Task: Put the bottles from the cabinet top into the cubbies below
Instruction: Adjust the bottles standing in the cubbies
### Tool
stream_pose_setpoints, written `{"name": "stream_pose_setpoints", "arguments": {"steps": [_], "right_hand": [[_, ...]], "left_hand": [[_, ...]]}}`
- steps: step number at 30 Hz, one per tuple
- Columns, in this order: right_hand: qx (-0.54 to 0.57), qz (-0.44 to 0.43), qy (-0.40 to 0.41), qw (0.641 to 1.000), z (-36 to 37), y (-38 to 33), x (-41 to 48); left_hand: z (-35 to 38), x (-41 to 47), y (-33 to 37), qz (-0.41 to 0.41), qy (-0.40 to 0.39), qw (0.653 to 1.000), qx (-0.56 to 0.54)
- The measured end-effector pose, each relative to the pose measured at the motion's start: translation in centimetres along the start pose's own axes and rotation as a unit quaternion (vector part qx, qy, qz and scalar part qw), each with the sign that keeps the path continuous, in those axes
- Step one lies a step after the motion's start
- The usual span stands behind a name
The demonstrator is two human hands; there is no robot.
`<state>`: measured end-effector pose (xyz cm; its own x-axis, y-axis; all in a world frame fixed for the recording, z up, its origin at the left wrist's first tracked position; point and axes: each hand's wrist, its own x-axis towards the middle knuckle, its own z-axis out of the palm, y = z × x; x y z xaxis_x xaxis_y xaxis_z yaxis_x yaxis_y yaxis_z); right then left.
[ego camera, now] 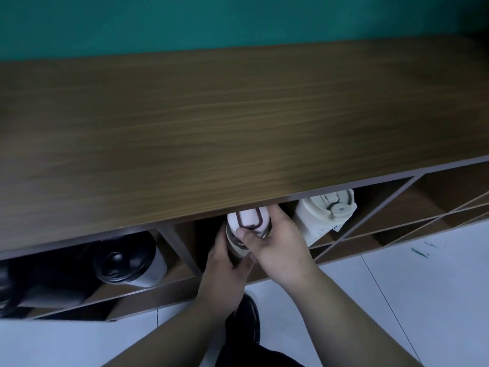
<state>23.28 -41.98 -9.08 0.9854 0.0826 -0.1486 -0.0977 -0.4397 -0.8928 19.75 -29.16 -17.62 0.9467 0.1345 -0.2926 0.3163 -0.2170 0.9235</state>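
A bottle with a white cap and a dark red loop (247, 219) lies in a cubby just under the front edge of the wooden cabinet top (238, 115). Both hands hold it: my left hand (225, 263) wraps its dark body from below, and my right hand (275, 242) grips the cap end. A cream bottle with a flip lid (322, 215) rests in the same row to the right. A bottle with a black lid and white body (127, 258) lies in the cubby to the left. No bottle stands on the visible cabinet top.
Diagonal dividers form further cubbies at the right (412, 207). A dark object fills the far-left cubby (16, 284). White floor tiles (397, 287) lie below, with my dark shoe (246, 319) close to the cabinet. A teal wall (238, 19) stands behind.
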Motion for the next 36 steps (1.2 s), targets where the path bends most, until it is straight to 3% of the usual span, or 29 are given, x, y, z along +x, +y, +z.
{"name": "stream_pose_setpoints", "arguments": {"steps": [19,22,27,29,33,36], "right_hand": [[-0.004,-0.004,-0.018,1.000,-0.8,0.0,-0.9],[-0.012,-0.005,0.010,1.000,-1.0,-0.2,-2.4],[-0.114,-0.035,0.105,0.987,-0.8,-2.4,-7.2],[-0.143,-0.051,0.063,0.986,-0.2,-5.0,-8.6],[-0.152,-0.034,-0.130,0.979,2.9,-10.5,-10.6],[-0.156,-0.036,-0.177,0.971,6.5,-12.2,-10.6]], "left_hand": [[-0.1,-1.4,1.7,-0.023,0.015,0.999,0.032],[-0.9,-2.2,1.7,-0.050,-0.010,0.998,0.019],[-5.7,-5.6,1.6,-0.092,-0.067,0.989,0.098],[-8.6,-6.8,1.5,-0.097,-0.083,0.984,0.127],[-13.5,-8.7,0.4,-0.097,-0.123,0.973,0.170],[-15.9,-9.4,-0.3,-0.137,-0.090,0.975,0.149]]}}
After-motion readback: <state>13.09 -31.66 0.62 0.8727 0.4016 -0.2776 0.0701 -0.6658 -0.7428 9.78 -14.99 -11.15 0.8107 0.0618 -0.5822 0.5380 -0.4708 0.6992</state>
